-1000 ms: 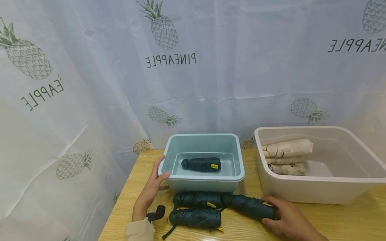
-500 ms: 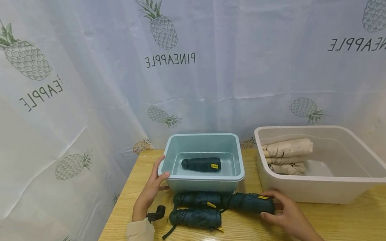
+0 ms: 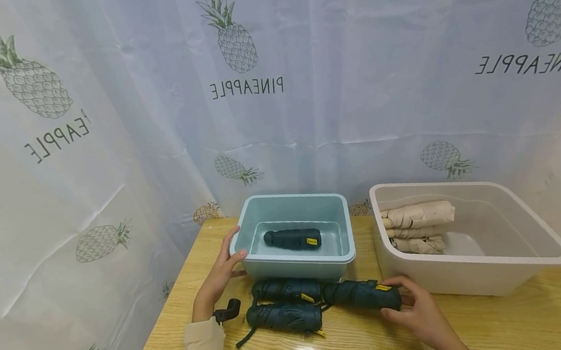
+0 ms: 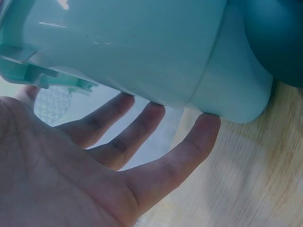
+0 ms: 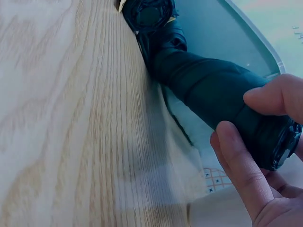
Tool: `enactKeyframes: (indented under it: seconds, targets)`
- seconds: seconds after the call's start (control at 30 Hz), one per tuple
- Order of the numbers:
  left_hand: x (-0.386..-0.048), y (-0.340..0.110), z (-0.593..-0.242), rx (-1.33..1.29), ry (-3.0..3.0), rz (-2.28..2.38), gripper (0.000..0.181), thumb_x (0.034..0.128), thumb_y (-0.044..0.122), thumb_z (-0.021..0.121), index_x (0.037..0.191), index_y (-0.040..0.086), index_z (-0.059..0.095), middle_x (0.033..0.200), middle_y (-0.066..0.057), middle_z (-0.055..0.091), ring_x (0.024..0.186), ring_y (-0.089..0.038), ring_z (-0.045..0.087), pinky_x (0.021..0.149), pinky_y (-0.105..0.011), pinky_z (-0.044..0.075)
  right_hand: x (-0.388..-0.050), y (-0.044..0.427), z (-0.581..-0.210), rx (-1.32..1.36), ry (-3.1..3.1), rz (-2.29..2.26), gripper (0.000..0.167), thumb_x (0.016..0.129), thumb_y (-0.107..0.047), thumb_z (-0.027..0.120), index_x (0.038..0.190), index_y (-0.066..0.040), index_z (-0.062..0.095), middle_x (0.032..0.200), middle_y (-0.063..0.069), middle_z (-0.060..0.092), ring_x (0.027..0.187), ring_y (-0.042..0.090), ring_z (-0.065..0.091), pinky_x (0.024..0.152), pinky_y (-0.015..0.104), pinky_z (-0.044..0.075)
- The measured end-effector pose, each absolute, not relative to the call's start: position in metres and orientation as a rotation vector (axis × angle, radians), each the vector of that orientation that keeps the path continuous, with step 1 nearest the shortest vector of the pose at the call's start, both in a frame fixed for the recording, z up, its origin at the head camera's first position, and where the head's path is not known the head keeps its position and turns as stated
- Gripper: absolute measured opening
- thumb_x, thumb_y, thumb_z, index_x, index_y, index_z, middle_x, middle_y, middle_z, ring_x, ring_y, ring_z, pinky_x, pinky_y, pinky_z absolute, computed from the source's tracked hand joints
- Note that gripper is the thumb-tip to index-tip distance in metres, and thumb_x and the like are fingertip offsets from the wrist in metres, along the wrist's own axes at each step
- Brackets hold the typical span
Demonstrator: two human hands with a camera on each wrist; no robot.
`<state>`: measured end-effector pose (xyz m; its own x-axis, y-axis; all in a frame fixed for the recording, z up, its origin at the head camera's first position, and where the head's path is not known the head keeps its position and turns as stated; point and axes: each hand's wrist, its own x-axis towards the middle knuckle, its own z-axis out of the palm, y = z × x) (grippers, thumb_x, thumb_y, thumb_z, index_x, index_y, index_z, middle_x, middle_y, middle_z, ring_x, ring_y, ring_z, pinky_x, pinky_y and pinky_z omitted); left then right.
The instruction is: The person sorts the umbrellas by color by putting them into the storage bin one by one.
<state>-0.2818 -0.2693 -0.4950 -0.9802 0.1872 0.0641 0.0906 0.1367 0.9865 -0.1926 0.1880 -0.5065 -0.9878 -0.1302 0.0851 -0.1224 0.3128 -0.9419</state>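
Dark-teal cylindrical fabric umbrella (image 3: pixel 356 294), lower centre: swung level, apparently for straightening | right hand (image 3: pixel 417 313): fingers gripping its end | left hand (image 3: pixel 222 268): fingers gripping pale-blue rectangular plastic bin (image 3: pixel 292 266)

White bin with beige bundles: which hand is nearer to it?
Right. The right hand, holding a dark folded umbrella, is by the near left corner of the white bin; the left hand touches the blue bin, farther left.

The head view looks down and forward at the yellow wood-grain tabletop (image 3: pixel 358 342); the left-wrist one, close, faces the light-blue rectangular plastic bin (image 4: pixel 137 52); the right-wrist one, close, the dark cylindrical fabric roll (image 5: pixel 213 90); all three share the bin.
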Motion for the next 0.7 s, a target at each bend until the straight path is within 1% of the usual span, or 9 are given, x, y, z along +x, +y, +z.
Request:
enactKeyframes:
  seconds: [0.2, 0.33, 0.47, 0.7]
  targets:
    - [-0.2825, -0.2691, -0.4953, 0.276, 2.321, 1.990, 0.064, 0.1046, 0.034, 0.052, 0.158, 0.045, 0.019, 0.168, -0.012, 0.010, 0.146, -0.051, 0.032, 0.098, -0.071, 0.048, -0.1913, 0.1886, -0.5054, -0.167, 2.562, -1.835, 0.055, 0.074, 0.004, 0.086, 0.124, -0.004, 0.064, 0.133, 0.028, 0.055, 0.100, 0.034, 0.071, 0.070, 0.030, 0.061]
    - [-0.2828, -0.2692, -0.4953, 0.268, 2.325, 1.989, 0.064, 0.1048, 0.033, 0.052, 0.158, 0.045, 0.019, 0.168, -0.011, 0.010, 0.145, -0.050, 0.033, 0.098, -0.071, 0.048, -0.1895, 0.1897, -0.5048, -0.136, 2.569, -1.836, 0.055, 0.074, 0.003, 0.086, 0.124, -0.004, 0.063, 0.132, 0.025, 0.056, 0.100, 0.027, 0.070, 0.072, 0.029, 0.060]
    - [-0.2825, -0.2698, -0.4954, 0.271, 2.325, 1.991, 0.064, 0.1049, 0.033, 0.052, 0.158, 0.045, 0.018, 0.168, -0.012, 0.011, 0.145, -0.051, 0.034, 0.097, -0.070, 0.048, -0.1882, 0.1916, -0.5052, -0.143, 2.545, -1.851, 0.056, 0.075, 0.004, 0.085, 0.125, -0.004, 0.062, 0.133, 0.026, 0.055, 0.096, 0.019, 0.071, 0.070, 0.029, 0.060]
    - [-0.2820, -0.2695, -0.4959, 0.282, 2.310, 1.999, 0.064, 0.1048, 0.033, 0.052, 0.158, 0.045, 0.018, 0.168, -0.012, 0.010, 0.145, -0.051, 0.032, 0.098, -0.071, 0.048, -0.1859, 0.1927, -0.5034, -0.185, 2.529, -1.883, 0.054, 0.076, 0.004, 0.084, 0.125, -0.003, 0.062, 0.135, 0.026, 0.053, 0.094, 0.014, 0.072, 0.069, 0.030, 0.060]
